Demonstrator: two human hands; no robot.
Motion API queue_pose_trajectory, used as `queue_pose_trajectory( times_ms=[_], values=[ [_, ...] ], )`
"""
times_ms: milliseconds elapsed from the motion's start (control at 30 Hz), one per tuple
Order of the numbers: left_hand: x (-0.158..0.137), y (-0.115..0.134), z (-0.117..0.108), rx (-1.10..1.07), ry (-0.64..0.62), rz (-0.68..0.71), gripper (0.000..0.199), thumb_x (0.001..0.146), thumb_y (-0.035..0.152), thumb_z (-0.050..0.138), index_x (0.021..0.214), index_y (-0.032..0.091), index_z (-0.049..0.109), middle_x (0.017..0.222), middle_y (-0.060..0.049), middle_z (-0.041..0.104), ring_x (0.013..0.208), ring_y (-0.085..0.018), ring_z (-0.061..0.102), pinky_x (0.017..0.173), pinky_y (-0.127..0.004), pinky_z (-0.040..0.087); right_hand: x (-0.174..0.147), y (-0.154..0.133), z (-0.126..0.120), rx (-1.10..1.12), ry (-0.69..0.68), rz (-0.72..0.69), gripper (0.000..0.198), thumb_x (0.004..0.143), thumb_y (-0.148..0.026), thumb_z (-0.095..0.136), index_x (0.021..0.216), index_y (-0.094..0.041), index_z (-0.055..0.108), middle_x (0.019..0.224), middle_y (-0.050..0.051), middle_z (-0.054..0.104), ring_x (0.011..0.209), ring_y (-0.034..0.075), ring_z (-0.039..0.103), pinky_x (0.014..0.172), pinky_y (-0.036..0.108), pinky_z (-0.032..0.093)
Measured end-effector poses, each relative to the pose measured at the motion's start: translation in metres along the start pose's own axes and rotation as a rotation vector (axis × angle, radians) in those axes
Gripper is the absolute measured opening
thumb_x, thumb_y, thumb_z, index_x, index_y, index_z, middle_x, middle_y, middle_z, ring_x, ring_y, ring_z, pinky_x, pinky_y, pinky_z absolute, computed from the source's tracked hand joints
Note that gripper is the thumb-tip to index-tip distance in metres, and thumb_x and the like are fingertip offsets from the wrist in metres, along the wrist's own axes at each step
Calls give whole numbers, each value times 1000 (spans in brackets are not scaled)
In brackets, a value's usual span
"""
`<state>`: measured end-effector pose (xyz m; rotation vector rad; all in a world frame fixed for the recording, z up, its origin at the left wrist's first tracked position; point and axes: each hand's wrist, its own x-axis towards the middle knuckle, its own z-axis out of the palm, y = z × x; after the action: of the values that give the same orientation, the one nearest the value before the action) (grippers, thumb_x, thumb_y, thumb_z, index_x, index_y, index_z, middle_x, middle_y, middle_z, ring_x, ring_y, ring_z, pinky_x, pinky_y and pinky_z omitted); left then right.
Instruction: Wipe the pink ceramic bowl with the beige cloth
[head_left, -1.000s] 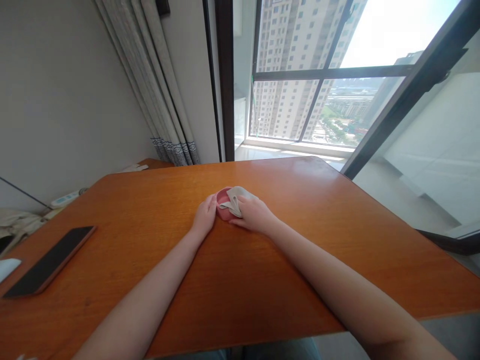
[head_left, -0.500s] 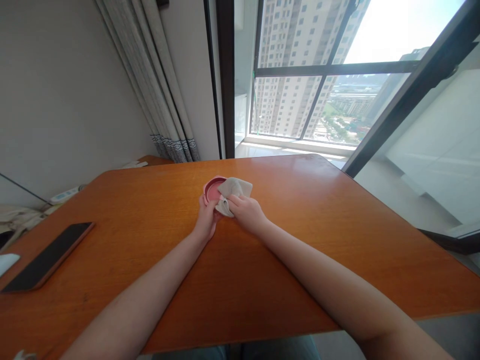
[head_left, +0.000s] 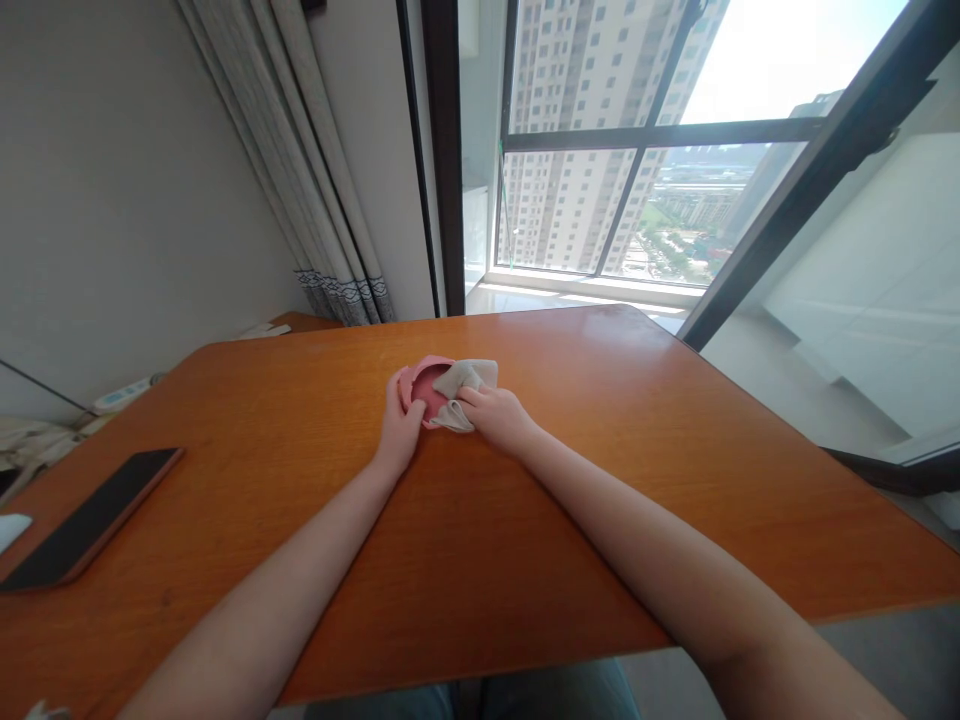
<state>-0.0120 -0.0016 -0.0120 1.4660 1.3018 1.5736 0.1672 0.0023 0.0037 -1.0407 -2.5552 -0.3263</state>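
Fingers (head_left: 393, 388) of the bare left hand (head_left: 397, 436) grip a small, smooth pink dish with a round hollow and a faceted outer wall (head_left: 425, 386), wrapping its left side while the thumb presses over the near rim. The dish sits between the two hands, above the far middle part of a broad orange-brown wooden worktop (head_left: 480, 560), its opening facing up and towards the person (whether its base touches the wood, I cannot tell). On the other side, the bare right hand (head_left: 501, 416) pinches a soft, pale grey-beige cloth (head_left: 475, 373) between thumb and fingers, just beside the dish's right edge. One part of the cloth spreads past the fingertips over the right of the opening; another, folded part bunches below them at the near right rim. The cloth covers the right of the hollow, while the pink floor and inner wall show on the left; how deep the cloth reaches is hidden.

Well apart from both hands, at the worktop's left, lies a long, flat black slab with a reddish-brown edge (head_left: 97, 515). Beside it, a smooth white object (head_left: 12, 528) is cut off by the edge of the view.
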Motion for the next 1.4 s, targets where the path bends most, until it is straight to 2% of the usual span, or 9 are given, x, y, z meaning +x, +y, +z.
queue_pose_trajectory(
  times_ms=[100, 233, 400, 500, 667, 900, 1033, 1200, 1400],
  values=[
    [-2, -9, 3, -34, 35, -53, 58, 74, 25, 57, 128, 25, 37, 134, -7, 45, 121, -23, 47, 104, -37, 38, 1, -4, 4, -54, 17, 23, 31, 95, -18, 33, 94, -18, 64, 95, 6, 61, 71, 14, 49, 54, 27, 28],
    [0, -6, 2, -31, 44, -53, 58, 74, 20, 53, 130, 25, 39, 135, -7, 47, 123, -23, 47, 104, -39, 38, 1, -2, 3, -73, 47, -38, 31, 95, -18, 33, 94, -18, 64, 100, 6, 61, 69, 12, 48, 55, 27, 29],
    [7, 8, -8, 66, -46, 92, 59, 68, 11, 48, 126, 18, 48, 138, -8, 47, 130, -23, 39, 113, -39, 25, 0, 8, -3, -104, 119, -152, 29, 95, -16, 33, 103, -18, 61, 106, 7, 60, 72, 12, 48, 59, 27, 30],
    [4, 8, -6, 72, -42, 128, 59, 69, 13, 52, 127, 20, 47, 138, -8, 46, 131, -24, 38, 113, -41, 24, -1, 8, -2, -127, 130, -124, 27, 94, -15, 36, 94, -18, 63, 96, 5, 62, 68, 12, 47, 57, 27, 27],
    [-8, 3, 9, -41, 70, 58, 65, 73, 23, 60, 132, 22, 35, 138, -9, 42, 128, -23, 41, 110, -39, 30, 2, -4, 5, -142, 110, -28, 27, 91, -13, 39, 83, -16, 64, 89, 4, 62, 57, 10, 42, 52, 29, 21],
    [0, 5, -1, -5, 60, 108, 53, 73, 14, 48, 125, 19, 45, 134, -8, 47, 126, -22, 43, 110, -37, 30, 3, -2, -1, -144, 81, -96, 29, 95, -17, 35, 99, -18, 64, 104, 6, 61, 65, 10, 48, 55, 28, 27],
    [1, 6, -3, 71, -7, 164, 59, 71, 13, 50, 130, 19, 43, 138, -8, 44, 130, -23, 39, 112, -38, 27, 0, 3, -3, -151, 58, -46, 29, 94, -17, 35, 96, -18, 64, 101, 6, 62, 67, 10, 49, 55, 28, 26],
    [-6, 3, 5, 61, 74, 42, 78, 67, 15, 60, 138, 19, 29, 141, -11, 40, 130, -24, 39, 111, -40, 29, 1, -10, 3, -160, 60, -9, 28, 93, -15, 36, 87, -17, 64, 94, 4, 63, 59, 10, 46, 52, 30, 22],
    [0, 4, 1, 74, 108, 66, 66, 63, 2, 47, 127, 19, 45, 134, -9, 49, 127, -22, 43, 112, -39, 28, 3, -9, 1, -168, 35, -67, 28, 94, -17, 36, 93, -18, 64, 98, 5, 62, 61, 10, 47, 54, 29, 24]
  ],
)
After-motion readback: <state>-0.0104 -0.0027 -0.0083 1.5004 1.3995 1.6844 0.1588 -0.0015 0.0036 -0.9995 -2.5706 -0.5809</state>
